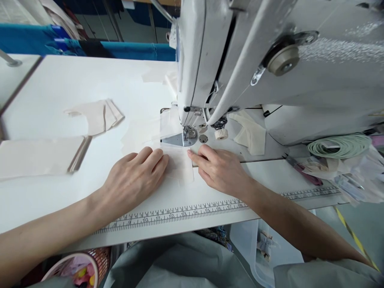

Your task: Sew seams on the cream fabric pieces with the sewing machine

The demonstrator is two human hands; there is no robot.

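- Head view: I see the left hand (136, 171), fingers curled on sheer fabric (181, 166).
- Right hand (220, 168) touches its edge (either grip: I can't tell).

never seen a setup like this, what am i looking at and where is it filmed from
This single picture comes from a camera worn on the person's head, looking forward and down. The big pale machine is a sewing machine. The left hand rests on a thin pale cloth near the metal foot; the right hand has a fingertip at its right edge. Whether either pinches it, I can't tell. More folded cloth lies leftward on the white table, and a ruler runs along its front.
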